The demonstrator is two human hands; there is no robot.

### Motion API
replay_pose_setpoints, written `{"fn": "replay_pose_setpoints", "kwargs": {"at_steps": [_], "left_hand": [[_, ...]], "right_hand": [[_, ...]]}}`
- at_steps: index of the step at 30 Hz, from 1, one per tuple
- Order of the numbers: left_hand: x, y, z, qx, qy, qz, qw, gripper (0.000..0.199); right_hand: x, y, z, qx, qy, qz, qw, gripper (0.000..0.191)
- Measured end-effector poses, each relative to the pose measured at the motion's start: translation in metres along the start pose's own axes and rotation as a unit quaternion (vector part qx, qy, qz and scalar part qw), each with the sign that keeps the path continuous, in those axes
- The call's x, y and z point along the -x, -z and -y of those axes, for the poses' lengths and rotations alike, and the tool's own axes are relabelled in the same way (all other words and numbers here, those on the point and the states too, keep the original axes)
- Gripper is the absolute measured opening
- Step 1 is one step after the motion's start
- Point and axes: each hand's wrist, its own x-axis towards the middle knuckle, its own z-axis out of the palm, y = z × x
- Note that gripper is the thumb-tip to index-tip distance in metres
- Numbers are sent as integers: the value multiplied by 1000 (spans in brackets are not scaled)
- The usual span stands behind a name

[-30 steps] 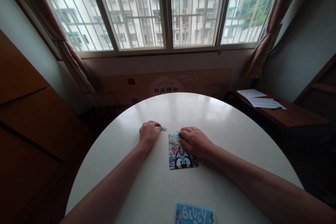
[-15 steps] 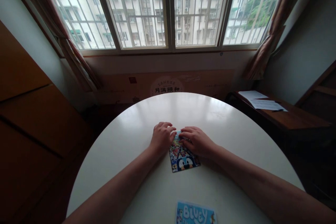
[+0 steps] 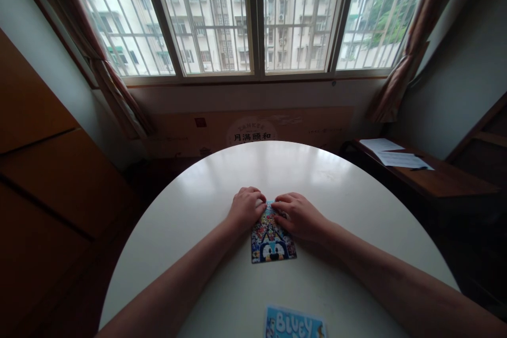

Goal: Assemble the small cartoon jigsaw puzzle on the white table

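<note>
A colourful card or booklet [image 3: 272,243] with a blue cartoon dog face at its near edge lies on the white round table [image 3: 178,264]. At its far left edge, my left hand [image 3: 247,208] has its fingers curled, thumb and fingertips near the card's top. My right hand [image 3: 298,213] touches the far right edge, its fingers bent over the card. The hands partly cover the card's far corners. Nearer to me lies a light blue item [image 3: 295,323] printed "BLUEY", cut off by the bottom of the view.
To the right, a brown side table [image 3: 459,177] bears white papers [image 3: 404,159] and a dark pen. Beyond the round table, a cardboard box [image 3: 325,121] stands under the barred window. A wooden cabinet [image 3: 39,185] is at the left.
The card has turned slightly, its near edge shifting left and now lying straighter. Both hands have shifted a little, and the fingers of my left hand are more closely curled at the card.
</note>
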Motion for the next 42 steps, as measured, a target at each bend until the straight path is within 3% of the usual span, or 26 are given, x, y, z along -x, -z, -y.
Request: {"fn": "replay_pose_setpoints", "kwargs": {"at_steps": [4, 13, 22, 27, 31, 36, 42], "left_hand": [[-2, 2, -1, 1, 37, 7, 999, 15], [-4, 5, -4, -15, 56, 8, 998, 15], [-2, 5, -5, 8, 25, -11, 1000, 13], [-4, 8, -3, 84, 27, -17, 996, 13], [-8, 18, 14, 133, 76, -55, 987, 12], [-6, 33, 35, 53, 166, -61, 983, 14], [-3, 37, 35, 7, 194, -42, 980, 17]], "right_hand": [[0, -1, 2, 5, 6, 8, 1000, 28], [0, -1, 3, 11, 6, 18, 1000, 28], [-2, 0, 5, 20, -7, 23, 1000, 34], [-1, -1, 5, 17, -9, 23, 1000, 32], [0, -2, 4, 17, -5, 20, 1000, 31], [0, -2, 2, 13, 7, 17, 1000, 31], [1, -2, 2, 1, 5, 12, 1000, 32]]}}
